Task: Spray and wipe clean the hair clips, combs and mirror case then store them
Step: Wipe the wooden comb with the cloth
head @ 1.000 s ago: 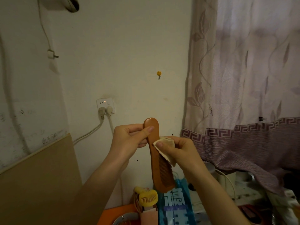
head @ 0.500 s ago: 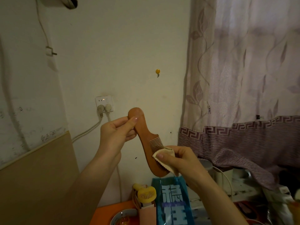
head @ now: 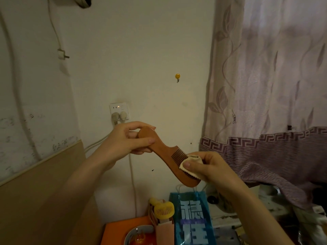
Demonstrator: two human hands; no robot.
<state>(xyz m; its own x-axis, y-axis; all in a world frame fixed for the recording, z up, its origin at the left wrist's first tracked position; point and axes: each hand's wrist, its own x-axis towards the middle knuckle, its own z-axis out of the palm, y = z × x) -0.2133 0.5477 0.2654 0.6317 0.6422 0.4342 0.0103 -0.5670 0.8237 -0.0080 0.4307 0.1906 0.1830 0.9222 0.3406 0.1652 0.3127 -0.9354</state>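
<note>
I hold a brown wooden comb (head: pixel 164 152) up in front of the wall, slanting from upper left down to lower right. My left hand (head: pixel 127 140) grips its rounded handle between thumb and fingers. My right hand (head: pixel 210 167) pinches a small cream cloth (head: pixel 190 164) against the comb's teeth near the lower end. The cloth covers part of the teeth. No hair clips or mirror case can be made out clearly.
Below my hands stand a blue bag with white characters (head: pixel 192 220), a small yellow fan (head: pixel 163 210) and a round dish (head: pixel 138 234) on an orange surface (head: pixel 116 230). A wall socket (head: pixel 119 110) with plugs is behind; a patterned curtain (head: pixel 265 85) hangs on the right.
The comb has tilted from upright to a steeper slant, handle to the left. My right hand with the cloth has slid from the handle's base down along the teeth toward the lower end.
</note>
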